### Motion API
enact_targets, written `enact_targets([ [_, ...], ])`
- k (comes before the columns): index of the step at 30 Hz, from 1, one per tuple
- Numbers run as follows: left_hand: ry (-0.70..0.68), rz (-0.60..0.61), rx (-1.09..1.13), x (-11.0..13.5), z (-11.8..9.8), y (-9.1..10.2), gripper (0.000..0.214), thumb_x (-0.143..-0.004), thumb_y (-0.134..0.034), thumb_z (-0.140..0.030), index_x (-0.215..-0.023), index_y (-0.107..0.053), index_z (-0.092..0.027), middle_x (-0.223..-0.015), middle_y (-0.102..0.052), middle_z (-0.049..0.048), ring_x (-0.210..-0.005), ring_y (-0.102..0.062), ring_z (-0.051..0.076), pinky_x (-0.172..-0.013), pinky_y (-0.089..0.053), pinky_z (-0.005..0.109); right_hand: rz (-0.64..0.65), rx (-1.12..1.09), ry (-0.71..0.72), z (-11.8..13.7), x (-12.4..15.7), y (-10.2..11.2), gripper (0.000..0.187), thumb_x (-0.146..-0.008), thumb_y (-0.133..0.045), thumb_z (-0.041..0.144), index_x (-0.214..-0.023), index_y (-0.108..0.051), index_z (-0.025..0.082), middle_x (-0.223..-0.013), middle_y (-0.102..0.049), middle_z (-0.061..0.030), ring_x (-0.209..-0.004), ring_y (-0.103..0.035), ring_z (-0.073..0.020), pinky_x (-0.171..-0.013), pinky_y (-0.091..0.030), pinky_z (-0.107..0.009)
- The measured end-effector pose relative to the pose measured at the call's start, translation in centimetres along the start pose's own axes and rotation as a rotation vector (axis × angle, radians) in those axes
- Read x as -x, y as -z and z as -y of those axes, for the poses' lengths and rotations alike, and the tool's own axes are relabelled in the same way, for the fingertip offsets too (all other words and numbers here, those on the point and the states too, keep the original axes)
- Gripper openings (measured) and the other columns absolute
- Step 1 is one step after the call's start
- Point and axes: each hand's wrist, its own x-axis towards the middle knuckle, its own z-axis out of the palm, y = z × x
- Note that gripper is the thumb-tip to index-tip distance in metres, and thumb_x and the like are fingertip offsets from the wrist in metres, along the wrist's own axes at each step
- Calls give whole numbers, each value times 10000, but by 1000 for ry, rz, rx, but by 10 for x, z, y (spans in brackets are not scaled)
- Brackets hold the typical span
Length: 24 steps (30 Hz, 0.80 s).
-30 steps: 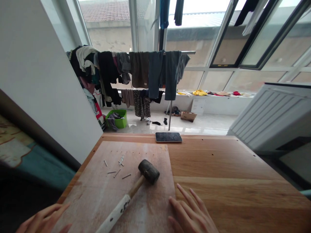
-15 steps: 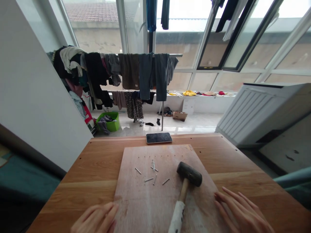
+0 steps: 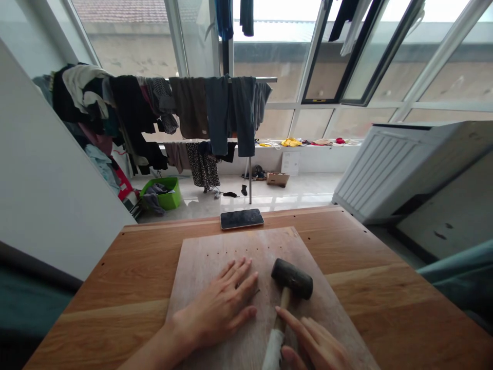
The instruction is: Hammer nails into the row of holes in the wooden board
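Observation:
A rubber mallet (image 3: 292,279) with a black head and a wooden handle, wrapped in white lower down, lies on a wooden board (image 3: 208,267). My left hand (image 3: 225,298) rests palm down and open on the board, over the spot where the loose nails lay. Most of the nails are hidden under it; one nail end (image 3: 258,291) peeks out by the fingers. My right hand (image 3: 316,339) is beside the mallet handle, index fingertip touching the wood and thumb near the white wrap. Its fingers are extended rather than wrapped round the handle.
Small holes run in a row across the board's far part. A phone (image 3: 242,219) lies beyond it near the far edge of the wooden table (image 3: 115,288). Behind are a drying rack with clothes (image 3: 227,113), a green basket (image 3: 173,198) and a white cabinet-like unit (image 3: 385,169).
My left hand has moved from the board's left edge onto the nails, covering them. My right hand has come in from the board's right edge to the mallet handle. The view has shifted slightly.

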Motion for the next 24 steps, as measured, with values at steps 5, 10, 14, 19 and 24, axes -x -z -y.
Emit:
enact_targets([
  [5,-145,-73,184,-17,-25,1,513,-958,-440,-53,-1457,-472,-167,-1622,-378,108,-1521,-298,214,-1223,-374,349,0,-67,-72,5,-13,1,361,-1022,-503,456,-1296,-617,251,-861,-807,-20,-704,-789,-189,-624,-601,-213],
  [10,-36,-171,115,3,-13,4,523,-933,-556,-107,-1438,-483,-222,-1581,-444,107,-1502,-345,267,-1213,-379,509,63,-77,-182,8,-18,-1,206,-1012,-509,407,-1066,-629,249,-717,-777,10,-581,-760,-186,-501,-519,-222],
  [14,44,-121,7,24,-2,0,707,-978,-606,-308,-1589,-262,-221,-1657,-277,142,-1526,-272,299,-1190,-396,525,47,-127,-298,10,-15,-7,168,-997,-492,373,-938,-618,277,-601,-699,48,-491,-684,-167,-526,-476,-235],
  [19,-59,-21,14,0,-25,-15,750,-1005,-558,-332,-1617,-161,-160,-1671,-209,153,-1545,-192,283,-1241,-322,456,-75,-340,-507,11,-14,-8,294,-970,-488,487,-873,-663,273,-555,-641,48,-468,-618,-161,-514,-434,-245],
  [24,-121,-34,85,-43,-51,-25,690,-997,-461,-153,-1610,-146,-111,-1673,-181,176,-1556,-138,261,-1266,-277,426,-239,-618,-744,2,-16,4,349,-913,-539,548,-1077,-626,252,-574,-667,54,-546,-653,-185,-579,-494,-258],
])
